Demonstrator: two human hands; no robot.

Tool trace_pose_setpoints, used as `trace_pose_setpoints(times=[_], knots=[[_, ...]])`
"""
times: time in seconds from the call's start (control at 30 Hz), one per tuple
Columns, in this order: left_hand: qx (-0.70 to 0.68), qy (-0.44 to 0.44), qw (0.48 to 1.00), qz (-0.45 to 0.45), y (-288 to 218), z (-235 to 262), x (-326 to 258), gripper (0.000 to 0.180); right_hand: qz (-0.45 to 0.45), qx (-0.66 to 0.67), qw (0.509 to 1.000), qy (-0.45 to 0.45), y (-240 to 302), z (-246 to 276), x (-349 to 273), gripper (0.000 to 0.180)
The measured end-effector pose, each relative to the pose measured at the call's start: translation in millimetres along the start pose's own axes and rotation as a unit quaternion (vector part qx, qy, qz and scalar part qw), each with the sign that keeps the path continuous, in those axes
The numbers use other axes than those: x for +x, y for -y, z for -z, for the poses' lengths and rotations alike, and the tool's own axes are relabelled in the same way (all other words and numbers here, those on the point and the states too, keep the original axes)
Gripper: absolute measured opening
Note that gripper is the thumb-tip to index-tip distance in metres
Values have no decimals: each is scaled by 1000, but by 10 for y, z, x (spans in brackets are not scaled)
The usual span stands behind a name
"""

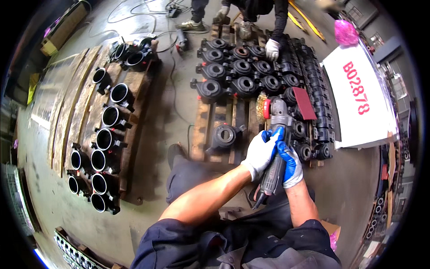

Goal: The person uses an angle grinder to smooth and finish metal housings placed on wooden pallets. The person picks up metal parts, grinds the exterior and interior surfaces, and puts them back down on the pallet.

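Both hands, left hand [259, 152] and right hand [290, 165], have fingers wrapped around the angle grinder [274, 143], its wire brush [261, 106] just beyond the fingers, clear of the lone black casting [224, 136], judged unbrushed.

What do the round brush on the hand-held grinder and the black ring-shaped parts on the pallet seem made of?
Round wire brush: brass-coloured metal bristles, by their golden, frayed look. Black ring-shaped parts: probably cast metal with dull dark coating; thick walls, little shine. Wooden pallet: bare planks.
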State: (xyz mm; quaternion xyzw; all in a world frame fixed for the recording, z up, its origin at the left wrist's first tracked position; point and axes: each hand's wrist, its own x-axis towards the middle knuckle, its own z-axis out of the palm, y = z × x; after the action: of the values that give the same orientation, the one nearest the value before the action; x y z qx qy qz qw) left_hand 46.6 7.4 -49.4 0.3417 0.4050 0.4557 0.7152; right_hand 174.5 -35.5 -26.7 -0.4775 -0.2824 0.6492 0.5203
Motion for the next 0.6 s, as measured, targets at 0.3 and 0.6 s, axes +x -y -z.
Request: trace_pose_setpoints(times=[0.3,0.6], knots=[[24,21,999,14,91,-131,-25,45,24,-4,1000,-6,73,-10,-171,57],[-13,100,993,62,124,-174,34,55,66,26,996,48,21,225,-111,58]])
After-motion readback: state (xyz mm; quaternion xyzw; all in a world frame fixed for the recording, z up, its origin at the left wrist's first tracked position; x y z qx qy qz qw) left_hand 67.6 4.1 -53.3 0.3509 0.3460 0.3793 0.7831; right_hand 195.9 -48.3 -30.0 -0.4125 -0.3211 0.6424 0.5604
